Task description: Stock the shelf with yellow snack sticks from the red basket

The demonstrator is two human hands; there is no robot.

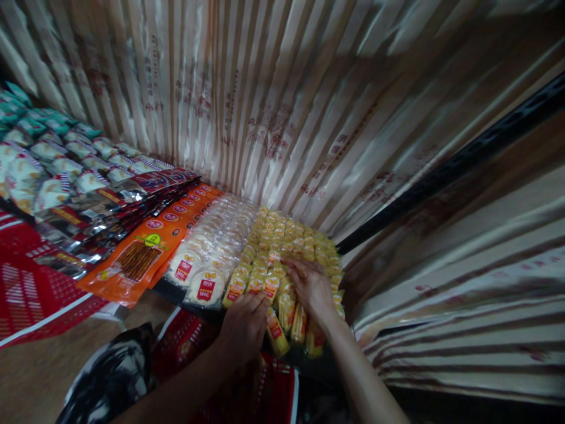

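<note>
Rows of small yellow snack packets (282, 241) lie on a low display shelf, overlapping like tiles. My left hand (243, 323) rests at the near edge of the yellow rows, its fingers curled over a packet with a red label (274, 331). My right hand (309, 284) lies flat on the yellow packets a little farther in, fingers spread and pressing on them.
Left of the yellow rows lie white round-cake packets (207, 259), orange packets (145, 259), dark foil packs (110, 206) and white-green packs (48, 159). Striped plastic curtain strips (273, 100) hang behind and to the right. A red crate (26, 294) stands at the left.
</note>
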